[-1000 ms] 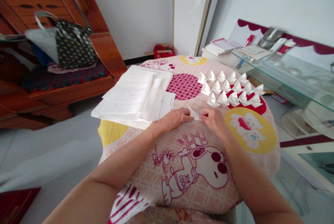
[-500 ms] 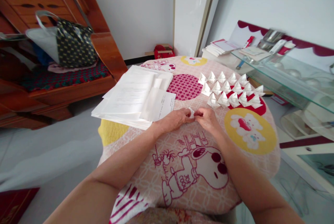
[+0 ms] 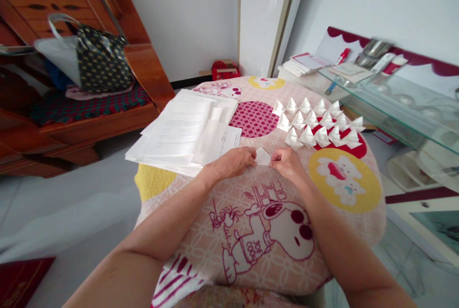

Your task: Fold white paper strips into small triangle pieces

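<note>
Between my hands is a small folded white paper [image 3: 263, 157], its pointed top facing away from me. My left hand [image 3: 241, 160] pinches its left end, and my right hand [image 3: 286, 160] grips the right end with thumb and fingers. Beyond my right hand, several folded paper boats [image 3: 307, 137] stand in three rows on the patterned tablecloth [image 3: 236, 207]. A stack of white sheets [image 3: 179, 126], some printed, lies to the left, close to my left hand.
On the right, a glass shelf [image 3: 401, 102] holds papers, a red marker and a metal container. A wooden bench [image 3: 82, 131] with a dotted bag [image 3: 102, 59] stands at the left. Near the back wall sits a red item [image 3: 225, 71].
My hands have moved apart, the left one leftwards and the right one slightly rightwards. More of the folded paper now shows between them, spread wider. The boats and stack stay put.
</note>
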Action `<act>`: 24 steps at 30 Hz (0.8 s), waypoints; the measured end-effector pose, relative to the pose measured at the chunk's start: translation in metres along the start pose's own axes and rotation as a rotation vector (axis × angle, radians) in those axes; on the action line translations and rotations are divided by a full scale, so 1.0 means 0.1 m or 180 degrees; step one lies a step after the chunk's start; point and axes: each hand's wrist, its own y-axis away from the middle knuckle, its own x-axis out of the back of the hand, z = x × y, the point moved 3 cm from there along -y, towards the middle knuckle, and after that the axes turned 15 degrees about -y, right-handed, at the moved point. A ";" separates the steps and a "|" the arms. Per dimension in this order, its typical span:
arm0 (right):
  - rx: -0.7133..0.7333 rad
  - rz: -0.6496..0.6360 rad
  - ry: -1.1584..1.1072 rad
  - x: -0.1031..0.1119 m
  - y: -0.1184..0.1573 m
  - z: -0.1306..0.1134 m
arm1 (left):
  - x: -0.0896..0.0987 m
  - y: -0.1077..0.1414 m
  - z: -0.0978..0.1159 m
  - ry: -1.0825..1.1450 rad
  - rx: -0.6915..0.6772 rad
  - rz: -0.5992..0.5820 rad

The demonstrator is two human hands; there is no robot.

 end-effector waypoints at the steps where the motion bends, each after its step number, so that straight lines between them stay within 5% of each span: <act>1: -0.0005 0.0026 -0.0011 0.03 0.01 0.02 | 0.01 0.01 0.00 0.0013 0.0010 0.0001; 9: -0.0089 0.0290 -0.0189 0.30 0.03 0.24 | 0.07 0.02 0.01 0.0215 0.0101 0.0069; 15: 0.0658 0.0458 -0.0935 0.13 0.11 -0.03 | 0.13 0.01 0.04 0.0437 0.0216 0.0087; 19: 0.0595 -0.0064 -0.0418 -0.13 0.09 -0.17 | 0.07 -0.05 0.04 0.0511 0.0778 0.0227; 24: 0.0280 -0.0151 -0.0357 -0.17 0.03 -0.13 | -0.06 -0.12 -0.01 0.0717 0.1599 0.0427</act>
